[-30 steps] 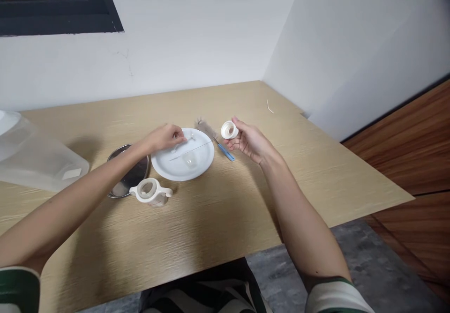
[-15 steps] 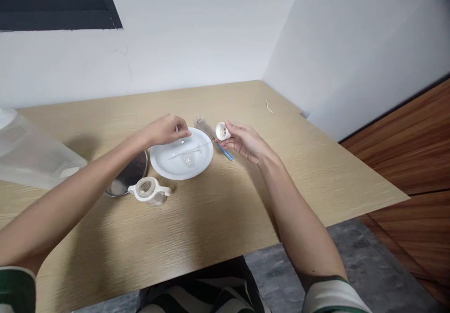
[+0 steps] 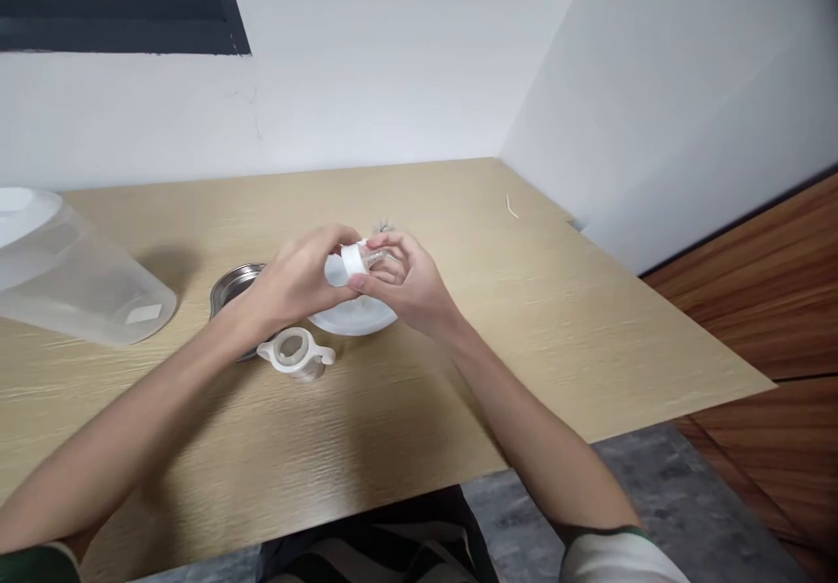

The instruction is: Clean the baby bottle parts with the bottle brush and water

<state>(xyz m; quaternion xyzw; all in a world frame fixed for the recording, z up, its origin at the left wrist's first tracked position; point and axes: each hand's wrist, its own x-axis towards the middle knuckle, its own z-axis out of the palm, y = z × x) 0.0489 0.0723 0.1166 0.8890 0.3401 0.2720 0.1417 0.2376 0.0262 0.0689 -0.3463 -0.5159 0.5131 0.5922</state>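
Observation:
Over the plate my two hands meet around a white bottle collar (image 3: 354, 260) with a clear teat (image 3: 375, 257) pointing to the right. My left hand (image 3: 305, 270) is closed on the collar's left side, thumb below and fingers above. My right hand (image 3: 412, 284) grips it from the right, its fingers curved around the teat. Beneath them lies a white plate (image 3: 353, 322), largely covered by the hands. A small feeding bottle body (image 3: 306, 371) with white handles stands open-topped in front of the plate.
A round metal dish (image 3: 226, 287) sits partly behind my left forearm. At the left lies a large translucent container (image 3: 98, 282). Brush bristles (image 3: 384, 227) show behind my hands. A thin white strip (image 3: 511, 207) rests at the back right of the wooden table (image 3: 419, 408).
My left hand has risen from the plate and taken hold of the collar. My right hand has brought the collar left and turned it sideways. The view has shifted slightly.

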